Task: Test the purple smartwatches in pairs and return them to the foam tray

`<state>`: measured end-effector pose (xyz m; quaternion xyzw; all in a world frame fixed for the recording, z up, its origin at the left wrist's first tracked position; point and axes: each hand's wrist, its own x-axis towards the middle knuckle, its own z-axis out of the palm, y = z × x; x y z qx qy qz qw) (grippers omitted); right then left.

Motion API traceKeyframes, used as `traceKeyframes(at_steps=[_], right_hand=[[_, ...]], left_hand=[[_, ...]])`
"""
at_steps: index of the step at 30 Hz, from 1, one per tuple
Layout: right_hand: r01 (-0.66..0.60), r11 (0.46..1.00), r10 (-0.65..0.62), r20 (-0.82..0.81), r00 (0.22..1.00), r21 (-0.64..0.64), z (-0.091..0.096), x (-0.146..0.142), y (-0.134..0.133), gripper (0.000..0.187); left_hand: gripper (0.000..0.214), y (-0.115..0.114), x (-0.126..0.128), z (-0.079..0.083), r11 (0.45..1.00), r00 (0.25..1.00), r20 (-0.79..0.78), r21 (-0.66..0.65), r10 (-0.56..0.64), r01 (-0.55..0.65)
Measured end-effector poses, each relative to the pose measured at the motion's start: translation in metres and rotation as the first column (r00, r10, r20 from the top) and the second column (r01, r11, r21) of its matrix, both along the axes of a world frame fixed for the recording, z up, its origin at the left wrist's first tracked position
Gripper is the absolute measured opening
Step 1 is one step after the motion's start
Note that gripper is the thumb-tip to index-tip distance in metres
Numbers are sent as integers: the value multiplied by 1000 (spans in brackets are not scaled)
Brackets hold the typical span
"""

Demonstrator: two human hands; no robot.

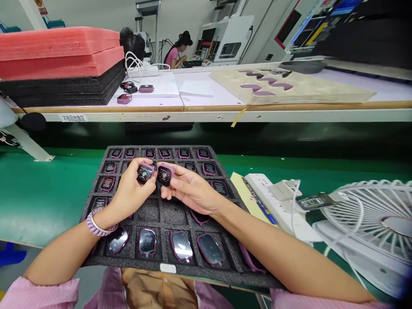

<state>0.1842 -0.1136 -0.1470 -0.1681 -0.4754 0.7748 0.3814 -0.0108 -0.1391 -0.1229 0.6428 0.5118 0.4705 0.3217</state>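
Observation:
My left hand [130, 191] is closed around a strapless smartwatch [145, 173] with a purple case, its screen lit and facing me. Beside it, my right hand [193, 191] pinches a second purple smartwatch [165, 175], also lit. The two watches are held close together above a dark foam tray [148, 212] divided into square compartments. Lit watches [184, 153] showing lines of text fill the far rows. Along the near row lie watches with dark, shiny screens [148, 241]. My hands and forearms hide part of the tray.
On the right are a white power strip [265, 189], a cabled device [315, 201] and a white fan [380, 214]. A raised shelf [199, 112] behind the tray carries red foam blocks [64, 47], loose watches [124, 99] and a pale foam tray [225, 81]. A person [175, 53] sits farther back.

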Motion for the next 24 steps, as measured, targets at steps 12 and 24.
traceKeyframes(at_steps=[12,24], right_hand=[[44,999,-45,28,999,28,2,2,-4,64],[84,995,-87,60,994,45,3,4,-5,64]], left_hand=[[37,-3,-1,7,999,999,34,-34,-40,41],[37,-4,-1,9,999,997,68,-37,-27,29]])
